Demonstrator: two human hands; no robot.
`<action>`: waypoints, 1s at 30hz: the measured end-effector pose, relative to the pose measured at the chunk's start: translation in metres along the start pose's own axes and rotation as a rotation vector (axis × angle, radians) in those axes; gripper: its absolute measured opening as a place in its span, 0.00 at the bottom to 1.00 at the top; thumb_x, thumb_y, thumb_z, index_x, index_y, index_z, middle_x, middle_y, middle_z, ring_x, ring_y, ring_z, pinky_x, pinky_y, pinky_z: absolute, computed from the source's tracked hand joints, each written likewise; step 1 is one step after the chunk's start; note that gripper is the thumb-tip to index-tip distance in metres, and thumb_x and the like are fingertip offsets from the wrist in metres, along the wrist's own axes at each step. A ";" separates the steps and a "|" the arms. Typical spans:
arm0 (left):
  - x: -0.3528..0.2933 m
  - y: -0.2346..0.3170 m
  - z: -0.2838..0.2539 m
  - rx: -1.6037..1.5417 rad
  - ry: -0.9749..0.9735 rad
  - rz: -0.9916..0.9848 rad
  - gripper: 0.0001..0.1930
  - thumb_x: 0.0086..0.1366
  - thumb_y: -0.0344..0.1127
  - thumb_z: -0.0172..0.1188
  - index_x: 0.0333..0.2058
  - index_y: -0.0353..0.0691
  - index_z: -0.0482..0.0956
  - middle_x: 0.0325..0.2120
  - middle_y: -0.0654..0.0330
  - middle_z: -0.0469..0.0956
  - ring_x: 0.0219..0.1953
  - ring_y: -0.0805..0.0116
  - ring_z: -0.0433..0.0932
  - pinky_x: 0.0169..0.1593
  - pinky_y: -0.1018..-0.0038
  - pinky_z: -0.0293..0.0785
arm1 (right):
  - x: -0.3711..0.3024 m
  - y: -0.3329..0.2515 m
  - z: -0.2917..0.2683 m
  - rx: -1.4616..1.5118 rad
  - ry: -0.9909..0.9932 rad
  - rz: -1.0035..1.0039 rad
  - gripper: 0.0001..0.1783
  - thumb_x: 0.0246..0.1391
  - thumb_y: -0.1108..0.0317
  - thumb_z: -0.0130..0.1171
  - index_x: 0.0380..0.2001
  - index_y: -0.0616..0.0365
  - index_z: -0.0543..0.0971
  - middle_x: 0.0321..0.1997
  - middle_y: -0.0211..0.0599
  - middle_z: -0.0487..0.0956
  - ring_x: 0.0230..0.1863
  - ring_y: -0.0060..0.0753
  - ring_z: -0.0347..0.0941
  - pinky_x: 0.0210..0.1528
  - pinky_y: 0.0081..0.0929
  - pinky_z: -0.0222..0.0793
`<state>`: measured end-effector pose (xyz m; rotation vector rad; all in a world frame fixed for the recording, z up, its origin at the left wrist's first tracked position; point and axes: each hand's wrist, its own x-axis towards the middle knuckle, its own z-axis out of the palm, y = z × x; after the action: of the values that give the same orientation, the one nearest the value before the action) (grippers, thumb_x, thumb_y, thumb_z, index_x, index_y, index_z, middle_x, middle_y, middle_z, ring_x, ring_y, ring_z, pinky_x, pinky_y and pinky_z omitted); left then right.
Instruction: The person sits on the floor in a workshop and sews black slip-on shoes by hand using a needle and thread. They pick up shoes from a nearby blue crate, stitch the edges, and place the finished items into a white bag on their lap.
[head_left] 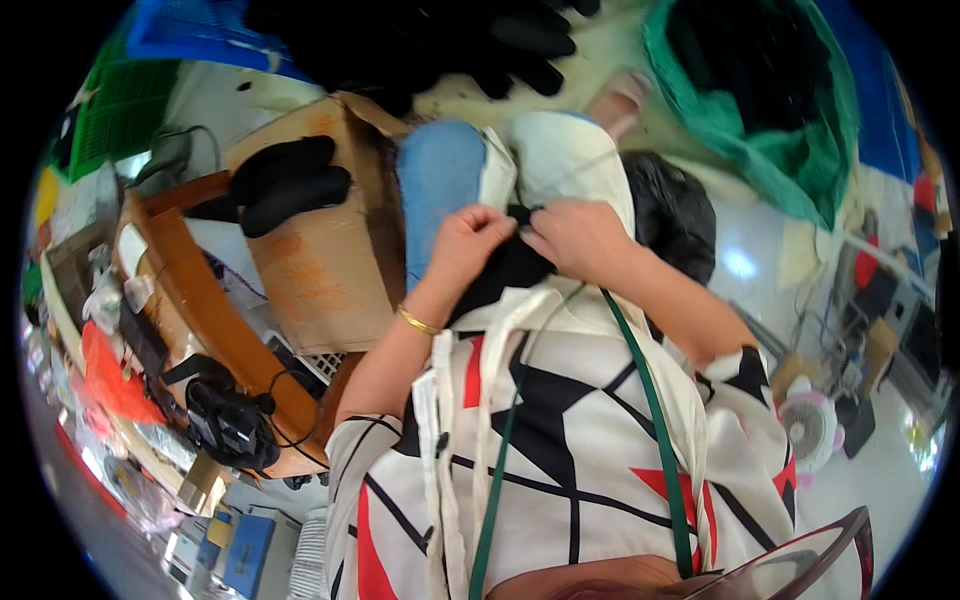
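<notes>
A piece of black cloth (502, 272) hangs over my lap between my knees, its upper edge held up between both hands. My left hand (470, 238) pinches that edge with thumb and fingertips pressed together. Close on its right, my right hand (580, 238) has its fingers curled around the same edge. Only a small gap separates the fingertips, where a bit of the black cloth shows. What kind of article it is cannot be made out.
At my left stands a cardboard box (315, 270) with black cloth pieces (290, 185) on top, beside a wooden table (215, 305). A heap of black pieces (430, 40) lies ahead. A green sack (830, 170) with black contents stands far right; a black bag (675, 215) sits near my right knee.
</notes>
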<state>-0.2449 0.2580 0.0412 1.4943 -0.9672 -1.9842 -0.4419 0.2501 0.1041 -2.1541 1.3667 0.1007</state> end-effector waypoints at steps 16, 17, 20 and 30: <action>-0.023 0.016 0.004 0.369 0.117 0.493 0.11 0.56 0.40 0.63 0.28 0.37 0.80 0.23 0.54 0.79 0.26 0.60 0.78 0.32 0.67 0.71 | -0.034 -0.012 -0.028 0.326 0.121 0.160 0.16 0.52 0.59 0.64 0.30 0.61 0.75 0.22 0.41 0.77 0.20 0.39 0.75 0.25 0.37 0.69; -0.026 0.021 0.007 0.387 0.080 0.495 0.11 0.56 0.40 0.63 0.28 0.38 0.80 0.23 0.54 0.79 0.26 0.59 0.78 0.31 0.66 0.71 | -0.030 -0.010 -0.015 0.573 0.119 0.104 0.13 0.57 0.62 0.62 0.33 0.62 0.74 0.27 0.38 0.78 0.19 0.28 0.74 0.21 0.27 0.68; -0.033 0.025 0.014 0.475 0.049 0.579 0.10 0.55 0.39 0.62 0.25 0.38 0.79 0.23 0.52 0.79 0.27 0.53 0.78 0.31 0.62 0.71 | -0.016 -0.020 0.001 1.303 0.033 0.245 0.08 0.63 0.65 0.56 0.36 0.58 0.71 0.33 0.35 0.79 0.22 0.22 0.75 0.19 0.17 0.68; -0.040 0.019 -0.001 0.724 0.046 0.496 0.06 0.51 0.36 0.60 0.24 0.40 0.79 0.24 0.53 0.79 0.29 0.49 0.78 0.33 0.57 0.72 | -0.019 0.065 -0.022 1.946 0.464 0.293 0.05 0.62 0.63 0.58 0.38 0.50 0.74 0.30 0.26 0.76 0.24 0.19 0.71 0.20 0.16 0.67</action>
<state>-0.2330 0.2747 0.0805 1.4148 -1.9470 -1.2896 -0.5109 0.2340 0.1010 -0.3034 1.0175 -1.1529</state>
